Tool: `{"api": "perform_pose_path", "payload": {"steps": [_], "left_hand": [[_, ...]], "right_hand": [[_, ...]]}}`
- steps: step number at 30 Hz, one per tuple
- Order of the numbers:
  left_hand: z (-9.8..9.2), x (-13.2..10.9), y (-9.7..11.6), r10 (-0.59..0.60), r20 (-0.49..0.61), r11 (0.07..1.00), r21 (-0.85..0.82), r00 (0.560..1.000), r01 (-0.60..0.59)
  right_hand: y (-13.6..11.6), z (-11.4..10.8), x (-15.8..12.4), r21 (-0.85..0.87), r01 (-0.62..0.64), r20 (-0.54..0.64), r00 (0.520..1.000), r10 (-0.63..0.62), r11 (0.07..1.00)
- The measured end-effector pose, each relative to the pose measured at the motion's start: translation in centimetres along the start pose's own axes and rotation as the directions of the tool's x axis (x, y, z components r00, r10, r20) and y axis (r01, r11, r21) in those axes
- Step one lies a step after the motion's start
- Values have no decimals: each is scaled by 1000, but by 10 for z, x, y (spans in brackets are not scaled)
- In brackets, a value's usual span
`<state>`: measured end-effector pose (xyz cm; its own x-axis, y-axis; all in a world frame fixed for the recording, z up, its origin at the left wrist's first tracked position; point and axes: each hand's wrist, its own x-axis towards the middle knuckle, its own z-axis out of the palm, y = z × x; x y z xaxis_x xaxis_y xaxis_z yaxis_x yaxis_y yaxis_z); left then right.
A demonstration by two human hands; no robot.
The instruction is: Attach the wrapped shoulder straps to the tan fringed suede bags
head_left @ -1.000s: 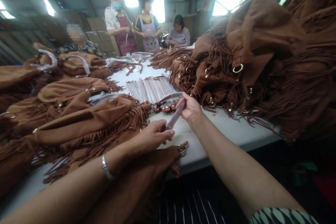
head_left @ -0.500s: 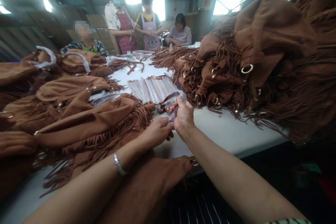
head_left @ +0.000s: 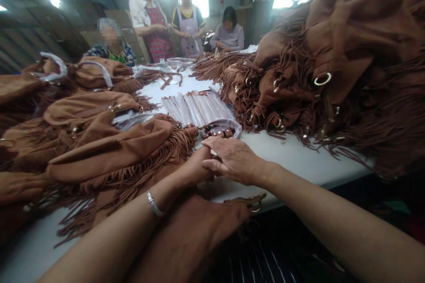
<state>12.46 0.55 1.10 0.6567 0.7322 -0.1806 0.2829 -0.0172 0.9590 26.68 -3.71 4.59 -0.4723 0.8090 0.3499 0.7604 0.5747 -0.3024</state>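
Note:
Over the table edge my two hands meet. My right hand (head_left: pixel 234 159) is closed over the front of my left hand (head_left: pixel 199 168), its fingers pressed together and its thumb below. A small dark bit shows between them, too little to name. The fingers of my left hand are hidden behind the right. Just beyond lie brown straps with metal studs (head_left: pixel 219 133), partly in clear plastic film (head_left: pixel 236 124). Behind these, a row of plastic-wrapped straps (head_left: pixel 195 108) lies flat. A brown suede bag piece (head_left: pixel 199 225) lies under my left forearm, at the table's edge.
Brown fringed suede bags (head_left: pixel 116 150) cover the left of the white table (head_left: pixel 282 154). A tall heap of similar bags (head_left: pixel 352 40) with gold rings stands right. Another person's hand (head_left: pixel 20 188) rests at far left. Several people work at the far end.
My right hand has turned and come down over my left hand. The plastic film and studded strap ends that were at my fingers now lie on the table beyond them.

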Motion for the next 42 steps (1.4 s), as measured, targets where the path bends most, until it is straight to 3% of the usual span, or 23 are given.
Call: {"api": "perform_pose_path", "payload": {"steps": [4, 10, 15, 19, 22, 25, 28, 30, 31, 33, 35, 37, 38, 40, 42], "left_hand": [[-10, -15, 0, -47, 95, 996, -72, 994, 54], [-21, -41, 2, -105, 14, 957, -272, 994, 105], [-32, -58, 10, -109, 30, 925, -364, 994, 112], [-36, -65, 14, -116, 85, 892, -430, 990, 141], [-31, -63, 16, -102, 126, 885, -441, 987, 147], [-28, -58, 19, -117, 28, 933, -339, 993, 120], [-24, -61, 29, -86, -270, 993, 49, 959, 103], [-13, -71, 39, 149, -413, 875, 479, 898, 75], [-3, -78, 44, 289, -404, 738, 671, 868, 67], [26, -93, 50, 507, -251, 467, 884, 824, -18], [63, -103, 46, 518, 5, 294, 938, 855, -184], [95, -103, 32, 421, 210, 206, 925, 883, -318], [105, -100, 24, 363, 259, 185, 922, 895, -341], [111, -89, 10, 271, 220, 143, 953, 937, -265], [102, -76, 4, 212, 149, 116, 977, 966, -176]], "right_hand": [[5, 4, 9, 58, 23, 130, 991, -30, 998], [13, 6, 4, 197, -115, 178, 981, 80, 974], [17, 7, 3, 253, -69, 60, 997, 55, 965], [25, 0, -1, 156, -72, 6, 997, 72, 985], [9, -5, -3, 139, -5, -40, 999, 11, 990], [-13, -6, -1, 180, 24, 105, 993, -44, 983], [-12, -5, 2, 238, -36, 262, 965, -29, 971], [5, -3, -1, 334, -134, 298, 954, 30, 933], [15, -1, -4, 396, -199, 271, 958, 93, 896], [35, 6, -11, 503, -302, 176, 953, 247, 810], [48, 14, -18, 565, -351, 99, 927, 361, 747], [55, 22, -22, 592, -381, 88, 907, 412, 711], [56, 25, -24, 610, -392, 87, 897, 434, 688], [56, 25, -28, 655, -403, 90, 882, 463, 640], [54, 17, -34, 740, -367, 98, 888, 449, 564]]}}
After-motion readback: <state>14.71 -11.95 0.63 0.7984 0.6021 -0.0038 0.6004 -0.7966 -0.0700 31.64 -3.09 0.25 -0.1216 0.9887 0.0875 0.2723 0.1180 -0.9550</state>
